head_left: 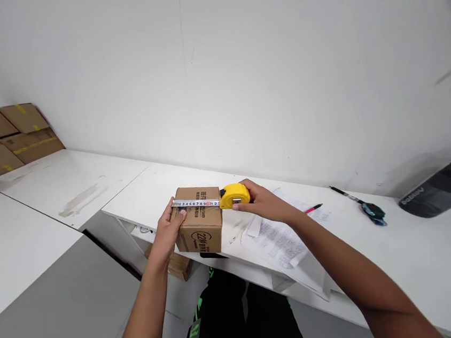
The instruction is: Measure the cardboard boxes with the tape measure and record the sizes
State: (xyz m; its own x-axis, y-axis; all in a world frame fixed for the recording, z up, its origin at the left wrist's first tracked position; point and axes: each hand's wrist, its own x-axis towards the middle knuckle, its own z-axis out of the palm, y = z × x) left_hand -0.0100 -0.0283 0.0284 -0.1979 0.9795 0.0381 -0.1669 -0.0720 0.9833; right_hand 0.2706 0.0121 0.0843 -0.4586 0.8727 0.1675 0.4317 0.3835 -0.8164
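Note:
A small brown cardboard box (pixel 198 227) with dark printing sits at the front of the white desk. Across its top lies the pulled-out blade of a yellow tape measure (pixel 234 195), running from the box's left edge to its right edge. My left hand (pixel 169 229) is closed at the box's left side, its thumb on top pinching the blade's end against the box. In my right hand (pixel 260 200) is the yellow tape case, held against the box's upper right edge, fingers behind and thumb in front.
Printed papers (pixel 281 238) and a red-and-black pen (pixel 313 208) lie to the right. Farther right are a dark lanyard-like item (pixel 371 211) and a black bottle (pixel 440 186) on its side. Taped cardboard boxes (pixel 29 144) are stacked far left. Another box (pixel 180 266) is below the desk.

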